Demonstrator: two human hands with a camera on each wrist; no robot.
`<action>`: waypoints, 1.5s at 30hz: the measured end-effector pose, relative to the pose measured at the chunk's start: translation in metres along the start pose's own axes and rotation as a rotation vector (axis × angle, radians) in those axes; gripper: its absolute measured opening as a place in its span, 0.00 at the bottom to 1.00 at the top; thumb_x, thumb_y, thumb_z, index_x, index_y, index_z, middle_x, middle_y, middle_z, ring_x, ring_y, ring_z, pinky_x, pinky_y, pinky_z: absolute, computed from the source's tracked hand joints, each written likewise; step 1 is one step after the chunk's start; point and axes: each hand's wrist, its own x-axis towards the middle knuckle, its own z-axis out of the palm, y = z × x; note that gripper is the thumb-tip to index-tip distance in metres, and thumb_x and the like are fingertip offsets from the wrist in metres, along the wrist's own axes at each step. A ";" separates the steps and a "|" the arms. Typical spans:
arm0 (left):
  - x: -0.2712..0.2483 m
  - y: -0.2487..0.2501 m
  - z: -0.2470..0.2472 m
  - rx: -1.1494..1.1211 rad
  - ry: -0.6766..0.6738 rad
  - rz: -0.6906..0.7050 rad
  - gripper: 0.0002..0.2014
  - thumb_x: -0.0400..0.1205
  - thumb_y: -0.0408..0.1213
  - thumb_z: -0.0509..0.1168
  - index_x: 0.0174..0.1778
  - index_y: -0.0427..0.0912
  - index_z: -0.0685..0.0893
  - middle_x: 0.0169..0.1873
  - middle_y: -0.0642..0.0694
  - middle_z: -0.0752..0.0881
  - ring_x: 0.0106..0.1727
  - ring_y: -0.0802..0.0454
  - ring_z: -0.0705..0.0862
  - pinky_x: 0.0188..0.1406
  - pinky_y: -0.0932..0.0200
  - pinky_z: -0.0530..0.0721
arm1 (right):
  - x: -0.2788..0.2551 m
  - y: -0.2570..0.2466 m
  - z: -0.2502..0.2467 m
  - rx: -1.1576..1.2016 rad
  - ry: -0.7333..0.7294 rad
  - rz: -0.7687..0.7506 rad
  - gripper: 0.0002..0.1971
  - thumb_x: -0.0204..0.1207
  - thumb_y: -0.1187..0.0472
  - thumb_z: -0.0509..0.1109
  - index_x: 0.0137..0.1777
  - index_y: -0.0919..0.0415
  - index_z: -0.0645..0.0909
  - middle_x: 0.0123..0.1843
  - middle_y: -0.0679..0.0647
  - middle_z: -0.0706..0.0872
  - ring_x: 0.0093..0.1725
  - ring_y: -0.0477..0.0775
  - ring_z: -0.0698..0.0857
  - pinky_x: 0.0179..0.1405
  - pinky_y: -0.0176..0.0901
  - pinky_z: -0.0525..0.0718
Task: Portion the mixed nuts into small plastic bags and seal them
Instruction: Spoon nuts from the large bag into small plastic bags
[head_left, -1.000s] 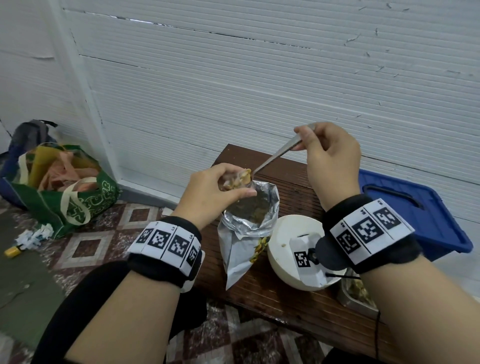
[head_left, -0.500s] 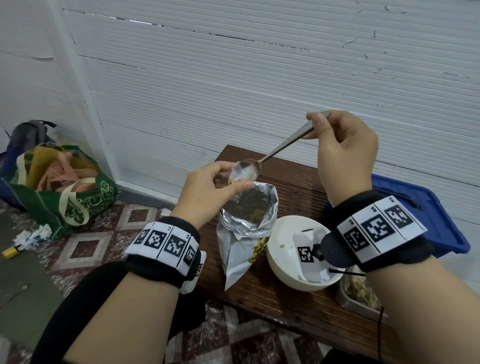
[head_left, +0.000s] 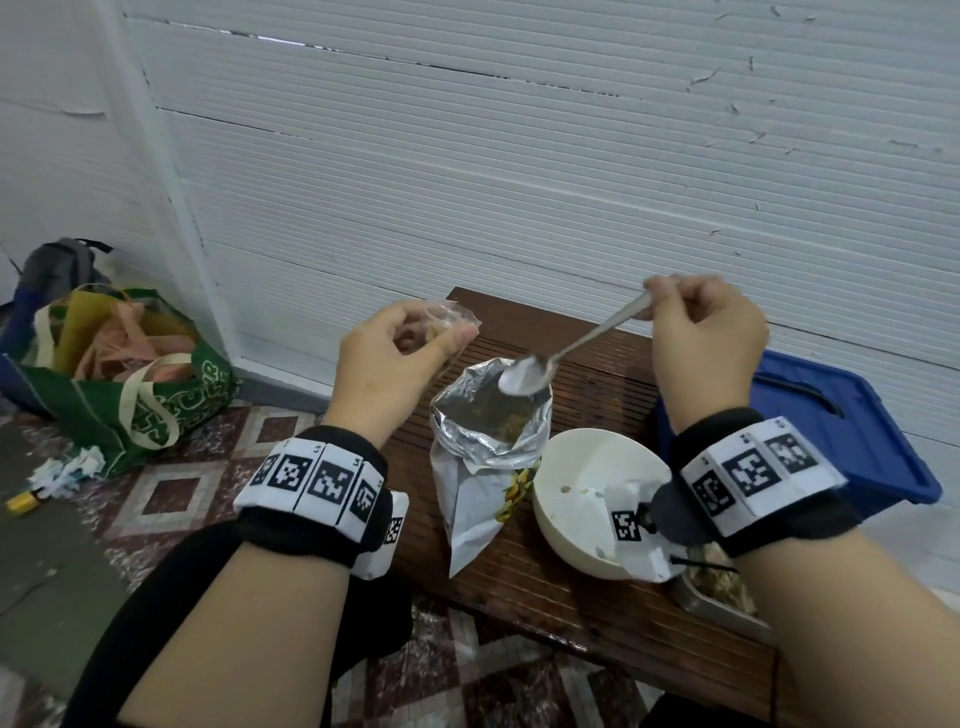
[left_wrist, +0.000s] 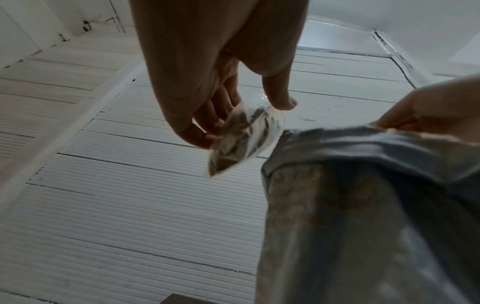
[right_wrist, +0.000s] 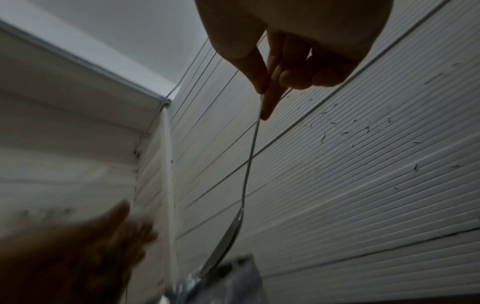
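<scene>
My left hand (head_left: 400, 348) pinches a small clear plastic bag (head_left: 449, 325) with nuts in it, held up left of the big foil nut pouch (head_left: 488, 441). In the left wrist view the small bag (left_wrist: 244, 142) hangs from thumb and fingers, nuts showing through it. My right hand (head_left: 696, 332) pinches the handle end of a metal spoon (head_left: 524, 376). The spoon's bowl looks empty and hovers over the open mouth of the foil pouch. In the right wrist view the spoon (right_wrist: 249, 164) runs down from my fingers toward the pouch (right_wrist: 228, 283).
The pouch stands on a brown slatted bench (head_left: 545, 587) against a white wall. A white bowl (head_left: 576, 499) sits right of the pouch, a metal tray (head_left: 717, 597) of nuts under my right wrist, and a blue bin lid (head_left: 841, 426) behind. A green tote (head_left: 130, 384) lies on the floor at left.
The spoon left the small bag's mouth, now without nuts, and swung right and down over the foil pouch. My left hand lifted the small bag up and left.
</scene>
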 end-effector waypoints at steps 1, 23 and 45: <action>0.000 0.000 0.001 0.005 -0.002 0.002 0.20 0.68 0.56 0.72 0.54 0.55 0.84 0.42 0.62 0.85 0.39 0.80 0.80 0.34 0.80 0.78 | -0.007 0.004 0.004 -0.068 -0.051 -0.014 0.09 0.79 0.55 0.69 0.39 0.57 0.84 0.33 0.45 0.83 0.34 0.42 0.80 0.40 0.31 0.75; -0.005 0.008 0.008 -0.004 -0.080 0.046 0.13 0.68 0.53 0.76 0.46 0.63 0.82 0.43 0.65 0.85 0.43 0.81 0.81 0.40 0.84 0.76 | -0.027 0.024 0.020 -0.326 -0.685 0.052 0.10 0.72 0.55 0.78 0.40 0.63 0.86 0.32 0.49 0.84 0.31 0.41 0.79 0.31 0.32 0.74; -0.045 0.047 0.079 -0.318 -0.345 0.134 0.20 0.67 0.48 0.75 0.54 0.46 0.89 0.44 0.51 0.92 0.49 0.59 0.90 0.50 0.63 0.86 | -0.029 0.029 -0.079 0.106 -0.463 0.183 0.08 0.79 0.57 0.68 0.42 0.54 0.89 0.37 0.51 0.89 0.35 0.46 0.81 0.38 0.44 0.81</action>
